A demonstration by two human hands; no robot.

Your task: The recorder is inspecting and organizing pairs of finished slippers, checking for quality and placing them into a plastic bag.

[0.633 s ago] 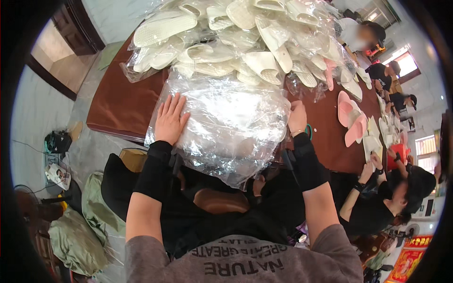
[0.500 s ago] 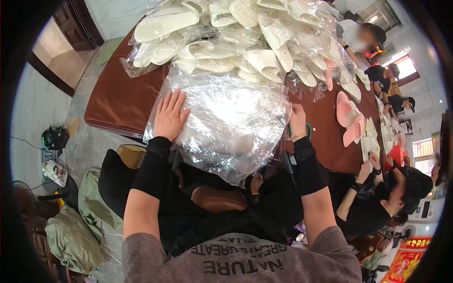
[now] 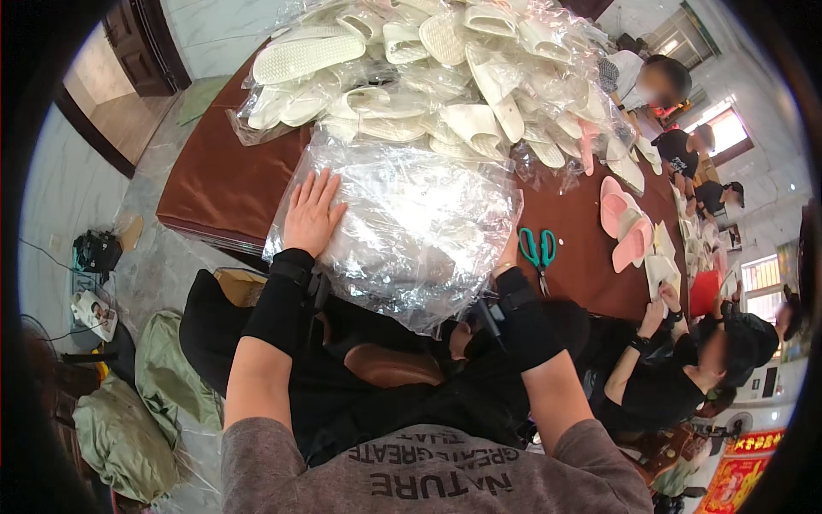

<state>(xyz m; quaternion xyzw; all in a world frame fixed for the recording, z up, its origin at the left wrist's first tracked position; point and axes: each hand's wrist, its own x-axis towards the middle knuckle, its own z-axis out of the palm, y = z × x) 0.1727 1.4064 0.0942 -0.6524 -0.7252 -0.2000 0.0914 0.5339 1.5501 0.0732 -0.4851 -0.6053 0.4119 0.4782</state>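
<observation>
While the left hand lies flat with fingers spread on the crinkled stack of clear plastic bags, its grip wide and holding nothing, the right hand sits at the stack's right edge, mostly hidden, so I cannot tell its grip. The stack rests on the brown counter, below bagged white slippers; green-handled scissors lie just beside it.

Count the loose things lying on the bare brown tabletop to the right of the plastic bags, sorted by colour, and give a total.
Pink slippers: 2
Cream slippers: 1
Green-handled scissors: 1
Total: 4
</observation>
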